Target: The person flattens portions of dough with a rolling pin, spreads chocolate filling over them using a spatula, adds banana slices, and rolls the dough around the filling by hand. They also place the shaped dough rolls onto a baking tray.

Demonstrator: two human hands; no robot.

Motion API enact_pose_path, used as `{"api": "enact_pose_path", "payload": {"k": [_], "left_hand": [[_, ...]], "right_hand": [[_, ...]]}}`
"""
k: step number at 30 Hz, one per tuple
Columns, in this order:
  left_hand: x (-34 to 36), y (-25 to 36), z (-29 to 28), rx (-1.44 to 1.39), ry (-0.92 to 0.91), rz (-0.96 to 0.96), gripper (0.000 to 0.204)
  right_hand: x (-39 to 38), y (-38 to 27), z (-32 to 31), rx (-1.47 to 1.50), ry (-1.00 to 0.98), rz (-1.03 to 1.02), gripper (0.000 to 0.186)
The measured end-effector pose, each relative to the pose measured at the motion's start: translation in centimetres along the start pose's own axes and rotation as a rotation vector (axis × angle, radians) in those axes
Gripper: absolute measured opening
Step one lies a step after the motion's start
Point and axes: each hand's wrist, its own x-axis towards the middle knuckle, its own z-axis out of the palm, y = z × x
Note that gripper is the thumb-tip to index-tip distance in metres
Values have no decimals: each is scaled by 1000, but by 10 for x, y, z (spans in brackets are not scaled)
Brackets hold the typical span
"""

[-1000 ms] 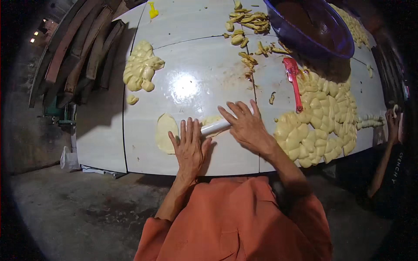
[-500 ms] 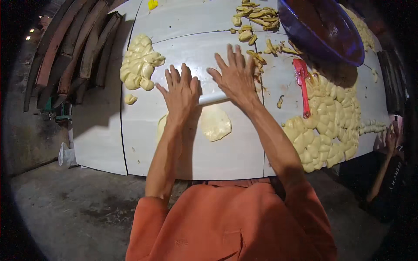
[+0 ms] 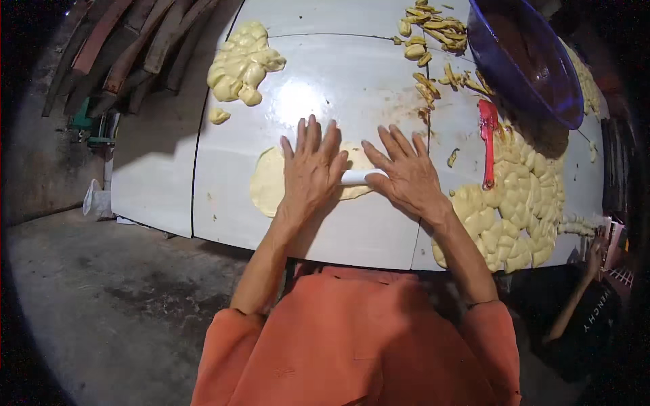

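Observation:
My left hand (image 3: 313, 169) and my right hand (image 3: 409, 177) lie palm down on a white rolling pin (image 3: 362, 177), fingers stretched out and spread. Only the pin's middle shows between them; its ends are hidden under my hands. The pin rests across a thin flattened piece of pale dough (image 3: 356, 193), which shows beyond it and on my side of it. Beside my left hand, partly covered by it, lies another flat, rounded dough sheet (image 3: 266, 184).
A dough-lump pile (image 3: 244, 64) sits far left on the white table (image 3: 338, 237), with many more lumps (image 3: 521, 183) at right. A red spatula (image 3: 487, 145), yellowish strips (image 3: 443, 30) and a blue basin (image 3: 575, 111) of brown filling lie beyond. Another person's hand (image 3: 596, 254) is far right.
The pin and my hands have come back toward me, so the pin now lies over the dough piece instead of beyond it. The view has shifted, uncovering more of the left dough sheet.

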Motion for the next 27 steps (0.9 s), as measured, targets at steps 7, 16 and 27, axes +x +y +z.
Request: {"api": "enact_pose_path", "payload": {"k": [7, 16, 27], "left_hand": [[-84, 20, -7, -24, -91, 43, 58], [-102, 21, -14, 62, -29, 88, 72], [60, -17, 13, 230, 145, -66, 55]], "right_hand": [[-71, -35, 16, 77, 57, 75, 65], [-75, -35, 7, 59, 137, 22, 54], [62, 26, 12, -200, 346, 227, 57]]}}
